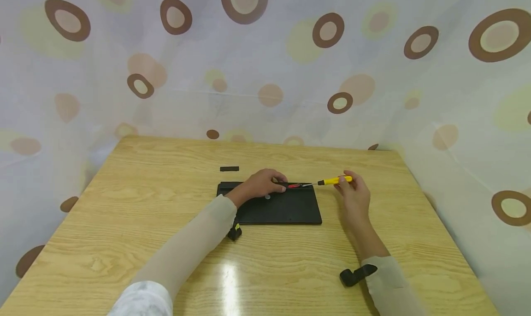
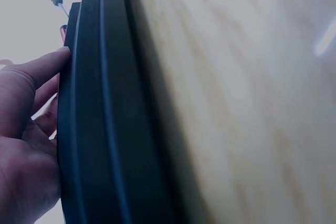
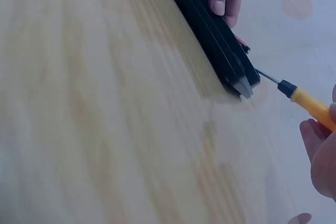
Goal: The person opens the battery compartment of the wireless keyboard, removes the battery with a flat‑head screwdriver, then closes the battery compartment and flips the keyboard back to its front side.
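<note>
A black keyboard (image 1: 286, 210), its underside up, lies on the table with a raised ridge along the far edge. My left hand (image 1: 262, 183) grips that ridge, thumb (image 2: 50, 66) on the near side and fingers beyond it. My right hand (image 1: 356, 198) holds a yellow-handled screwdriver (image 1: 332, 181) off the keyboard's right end. Its metal shaft points left into the ridge, its tip beside a red battery (image 1: 293, 185) that partly shows there. In the right wrist view the screwdriver (image 3: 310, 106) reaches behind the ridge's end, which hides the tip.
A small black strip, like a battery cover (image 1: 229, 169), lies on the wooden table (image 1: 166, 182) beyond the keyboard. Black wrist cameras (image 1: 352, 277) sit on both forearms. A patterned curtain (image 1: 265, 67) hangs behind the table and at its sides.
</note>
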